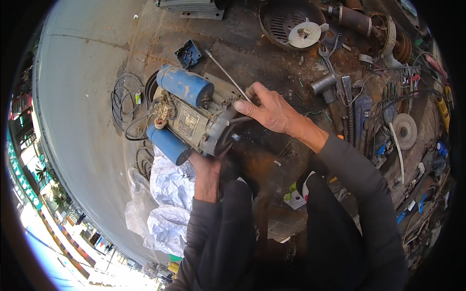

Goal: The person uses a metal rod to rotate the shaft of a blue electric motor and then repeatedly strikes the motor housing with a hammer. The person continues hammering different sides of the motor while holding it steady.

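Observation:
An old electric motor (187, 123) with a nameplate lies in front of me. Two blue cylinders (184, 86), like capacitors, are fixed along its sides, and tangled wires (165, 109) stick out at its far left end. My left hand (207, 172) grips the motor's near underside beside the lower cylinder; its fingers are mostly hidden under the casing. Over the motor's right end, my right hand (266, 107) is closed around a slim metal rod (228, 76), thumb on top. The rod slants up to the left, above the casing; its end inside the hand cannot be made out.
A blue terminal box cover (188, 53) lies beyond the motor. Black cable (127, 104) coils at left, near crumpled silvery sheeting (170, 194). Rightward are a hammer (324, 87), wrenches (326, 52), a grinding disc (404, 131) and scrap. A round metal housing (272, 36) sits at the back.

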